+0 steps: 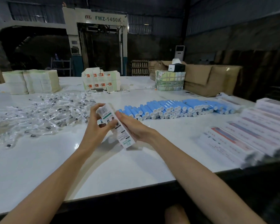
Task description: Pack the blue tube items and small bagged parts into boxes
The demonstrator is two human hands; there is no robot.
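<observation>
Carton (115,125) held tilted above the white desk (120,172), centre. Left grip (95,126) pinches its upper end; right grip (133,129) grasps its lower half. Carton print too blurred to read. Blue tubes (176,107) heaped on the desk behind the right grip; clear bagged parts (44,110) spread at left. Flat printed cartons (249,133) stacked at the right edge. Machine (102,38) behind reads "FMZ-1450A"
</observation>
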